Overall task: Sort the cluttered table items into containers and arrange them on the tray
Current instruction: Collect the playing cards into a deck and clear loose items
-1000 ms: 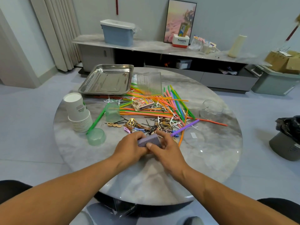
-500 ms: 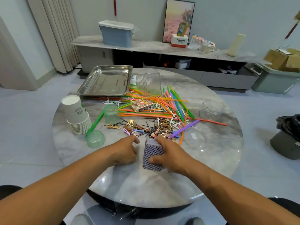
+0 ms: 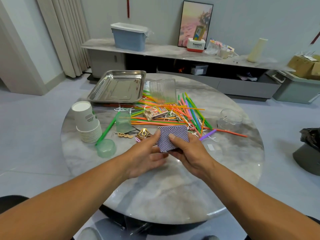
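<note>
A deck of cards with a purple patterned back (image 3: 170, 135) is lifted above the round marble table (image 3: 173, 187), held between both hands. My left hand (image 3: 147, 155) holds its left side, palm up below it. My right hand (image 3: 188, 151) grips its right side, thumb on the back. Behind the deck lie a card box (image 3: 155, 112), many coloured straws (image 3: 187, 111), hair clips (image 3: 136, 135) and white floss picks. A steel tray (image 3: 119, 87) sits at the far left of the table.
A stack of paper cups (image 3: 87, 122) stands at the left, with a green plastic cup (image 3: 123, 122) and a green lid (image 3: 106, 148) near it. A ribbed clear container (image 3: 162, 90) stands beside the tray. A clear jar (image 3: 230, 117) lies at the right.
The deck lay flat on the table under my right hand half a second ago; now both hands hold it raised and tilted toward me. My left hand moved from the table onto the deck.
</note>
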`<act>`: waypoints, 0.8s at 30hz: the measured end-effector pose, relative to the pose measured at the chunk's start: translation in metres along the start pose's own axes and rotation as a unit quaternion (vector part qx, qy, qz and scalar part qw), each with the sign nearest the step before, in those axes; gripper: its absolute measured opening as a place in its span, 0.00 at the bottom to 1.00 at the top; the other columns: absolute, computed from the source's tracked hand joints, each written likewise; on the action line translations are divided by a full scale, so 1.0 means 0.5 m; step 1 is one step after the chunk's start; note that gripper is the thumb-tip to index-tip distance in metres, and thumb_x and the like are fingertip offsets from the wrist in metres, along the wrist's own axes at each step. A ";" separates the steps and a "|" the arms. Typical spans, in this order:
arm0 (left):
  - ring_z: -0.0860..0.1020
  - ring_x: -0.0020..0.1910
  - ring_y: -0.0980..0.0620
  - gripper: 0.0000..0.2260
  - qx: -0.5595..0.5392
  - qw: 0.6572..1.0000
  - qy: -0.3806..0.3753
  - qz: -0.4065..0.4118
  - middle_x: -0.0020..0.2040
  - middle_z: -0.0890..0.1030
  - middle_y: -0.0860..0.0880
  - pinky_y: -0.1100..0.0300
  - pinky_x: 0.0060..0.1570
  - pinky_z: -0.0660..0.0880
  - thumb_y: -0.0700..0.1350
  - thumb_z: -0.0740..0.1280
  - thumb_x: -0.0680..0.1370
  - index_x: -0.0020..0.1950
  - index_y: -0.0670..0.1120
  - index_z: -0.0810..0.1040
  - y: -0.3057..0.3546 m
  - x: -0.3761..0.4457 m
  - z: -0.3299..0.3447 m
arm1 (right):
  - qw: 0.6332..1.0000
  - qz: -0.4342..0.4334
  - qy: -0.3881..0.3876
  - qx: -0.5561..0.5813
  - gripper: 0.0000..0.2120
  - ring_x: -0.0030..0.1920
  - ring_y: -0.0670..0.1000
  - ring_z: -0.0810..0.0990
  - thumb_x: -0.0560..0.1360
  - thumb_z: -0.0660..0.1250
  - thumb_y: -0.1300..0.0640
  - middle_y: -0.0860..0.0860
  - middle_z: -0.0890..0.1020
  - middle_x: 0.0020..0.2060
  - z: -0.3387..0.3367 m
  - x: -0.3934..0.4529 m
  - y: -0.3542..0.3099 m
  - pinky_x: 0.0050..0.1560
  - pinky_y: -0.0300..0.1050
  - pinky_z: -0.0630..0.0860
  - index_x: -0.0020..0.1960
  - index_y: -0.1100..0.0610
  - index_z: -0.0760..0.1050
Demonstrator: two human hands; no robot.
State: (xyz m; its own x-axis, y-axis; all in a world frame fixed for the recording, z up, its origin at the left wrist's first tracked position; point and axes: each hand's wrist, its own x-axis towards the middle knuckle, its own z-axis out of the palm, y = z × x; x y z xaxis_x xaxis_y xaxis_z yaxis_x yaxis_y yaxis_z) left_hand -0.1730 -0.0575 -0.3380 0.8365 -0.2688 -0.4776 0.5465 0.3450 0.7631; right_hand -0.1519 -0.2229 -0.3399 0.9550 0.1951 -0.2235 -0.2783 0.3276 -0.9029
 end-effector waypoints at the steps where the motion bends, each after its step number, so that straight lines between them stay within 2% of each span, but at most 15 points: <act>1: 0.80 0.64 0.40 0.28 -0.050 0.998 -0.017 -0.015 0.63 0.81 0.40 0.45 0.65 0.76 0.64 0.66 0.75 0.67 0.47 0.78 0.002 -0.005 0.012 | 1.000 -0.017 -0.002 0.002 0.16 0.56 0.58 0.85 0.77 0.71 0.64 0.60 0.85 0.56 0.011 -0.005 0.009 0.52 0.50 0.83 0.64 0.62 0.76; 3: 0.79 0.64 0.39 0.31 -0.138 0.990 -0.032 -0.025 0.64 0.80 0.38 0.44 0.65 0.75 0.66 0.61 0.78 0.66 0.41 0.80 0.003 -0.015 0.030 | 0.995 -0.074 0.013 -0.072 0.15 0.55 0.56 0.85 0.77 0.72 0.65 0.58 0.85 0.54 0.027 -0.020 0.029 0.53 0.46 0.82 0.63 0.61 0.76; 5: 0.81 0.60 0.39 0.33 -0.190 0.982 -0.020 -0.016 0.62 0.81 0.36 0.45 0.63 0.78 0.65 0.60 0.80 0.64 0.35 0.79 0.008 -0.022 0.039 | 0.971 -0.126 0.011 -0.203 0.13 0.53 0.51 0.84 0.77 0.72 0.61 0.53 0.85 0.52 0.034 -0.035 0.048 0.51 0.42 0.81 0.59 0.56 0.74; 6: 0.81 0.57 0.40 0.30 -0.199 0.980 -0.002 -0.011 0.58 0.81 0.35 0.47 0.60 0.79 0.62 0.62 0.81 0.62 0.34 0.78 0.012 -0.025 0.042 | 0.947 -0.145 0.001 -0.285 0.11 0.53 0.49 0.82 0.79 0.71 0.58 0.51 0.83 0.51 0.035 -0.042 0.058 0.52 0.43 0.79 0.58 0.53 0.73; 8: 0.80 0.54 0.40 0.21 -0.194 0.980 0.045 -0.004 0.54 0.79 0.35 0.48 0.58 0.79 0.55 0.64 0.82 0.61 0.36 0.75 0.017 -0.028 0.042 | 0.868 -0.184 -0.009 -0.461 0.10 0.55 0.48 0.76 0.81 0.68 0.51 0.48 0.78 0.54 0.032 -0.049 0.077 0.56 0.47 0.75 0.60 0.50 0.70; 9: 0.80 0.54 0.40 0.19 -0.182 0.981 0.066 -0.004 0.54 0.79 0.36 0.48 0.57 0.79 0.53 0.65 0.82 0.62 0.38 0.74 0.020 -0.027 0.041 | 0.831 -0.207 -0.012 -0.517 0.12 0.57 0.47 0.73 0.81 0.65 0.48 0.47 0.76 0.56 0.032 -0.050 0.082 0.59 0.48 0.73 0.63 0.49 0.70; 10: 0.80 0.53 0.40 0.19 -0.168 0.982 0.087 -0.003 0.53 0.79 0.36 0.47 0.55 0.79 0.53 0.65 0.82 0.64 0.39 0.74 0.024 -0.023 0.040 | 0.810 -0.221 -0.026 -0.543 0.14 0.60 0.47 0.71 0.82 0.63 0.48 0.46 0.74 0.59 0.033 -0.049 0.083 0.63 0.49 0.71 0.67 0.48 0.69; 12: 0.80 0.51 0.42 0.20 -0.147 0.981 0.129 0.003 0.53 0.80 0.38 0.49 0.50 0.79 0.53 0.64 0.83 0.67 0.40 0.75 0.035 -0.016 0.036 | 0.810 -0.225 -0.089 -0.534 0.20 0.67 0.44 0.68 0.83 0.60 0.48 0.45 0.72 0.66 0.041 -0.044 0.070 0.70 0.47 0.66 0.74 0.47 0.66; 14: 0.79 0.44 0.45 0.15 -0.156 0.974 0.165 0.012 0.48 0.79 0.41 0.53 0.44 0.77 0.53 0.63 0.84 0.63 0.43 0.75 0.058 -0.009 0.027 | 0.837 -0.222 -0.137 -0.481 0.22 0.71 0.43 0.67 0.82 0.57 0.51 0.45 0.71 0.70 0.053 -0.031 0.046 0.72 0.42 0.63 0.75 0.50 0.67; 17: 0.75 0.40 0.46 0.09 -0.208 0.956 0.203 0.024 0.45 0.75 0.41 0.54 0.42 0.74 0.50 0.61 0.84 0.56 0.45 0.72 0.109 0.004 -0.002 | 0.895 -0.243 -0.078 -0.366 0.18 0.67 0.40 0.73 0.82 0.56 0.50 0.44 0.78 0.64 0.074 0.012 0.016 0.65 0.32 0.67 0.67 0.51 0.77; 19: 0.74 0.40 0.45 0.08 -0.214 0.952 0.216 0.026 0.43 0.74 0.40 0.52 0.41 0.74 0.47 0.60 0.83 0.50 0.43 0.72 0.138 0.012 -0.019 | 0.903 -0.240 -0.014 -0.356 0.13 0.59 0.38 0.78 0.83 0.61 0.48 0.42 0.82 0.56 0.080 0.053 0.004 0.58 0.33 0.72 0.60 0.50 0.81; 21: 0.73 0.41 0.45 0.09 -0.211 0.954 0.213 0.011 0.44 0.73 0.41 0.52 0.43 0.73 0.48 0.59 0.83 0.48 0.43 0.71 0.162 0.021 -0.031 | 0.871 -0.234 0.037 -0.430 0.07 0.53 0.41 0.79 0.82 0.65 0.54 0.45 0.82 0.52 0.074 0.108 -0.002 0.56 0.42 0.76 0.55 0.50 0.82; 23: 0.73 0.41 0.47 0.10 -0.209 0.956 0.206 0.001 0.43 0.73 0.42 0.54 0.43 0.73 0.49 0.61 0.83 0.49 0.44 0.71 0.179 0.026 -0.028 | 0.815 -0.219 0.060 -0.533 0.11 0.53 0.46 0.78 0.79 0.65 0.63 0.48 0.80 0.55 0.056 0.161 -0.012 0.56 0.48 0.76 0.56 0.51 0.82; 24: 0.73 0.39 0.47 0.10 -0.211 0.957 0.201 -0.001 0.42 0.73 0.43 0.55 0.43 0.72 0.50 0.62 0.83 0.48 0.43 0.71 0.188 0.030 -0.031 | 0.771 -0.211 0.058 -0.598 0.14 0.54 0.49 0.77 0.78 0.64 0.65 0.49 0.78 0.56 0.053 0.189 -0.016 0.55 0.49 0.76 0.57 0.51 0.82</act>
State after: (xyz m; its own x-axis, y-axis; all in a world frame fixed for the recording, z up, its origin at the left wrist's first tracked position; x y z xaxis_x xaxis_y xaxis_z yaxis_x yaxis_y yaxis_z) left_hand -0.1085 -0.0154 -0.2803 0.7371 0.0683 -0.6723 0.4446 0.7002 0.5586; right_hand -0.0622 -0.1825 -0.3442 0.9563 0.1981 0.2149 0.2882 -0.7614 -0.5807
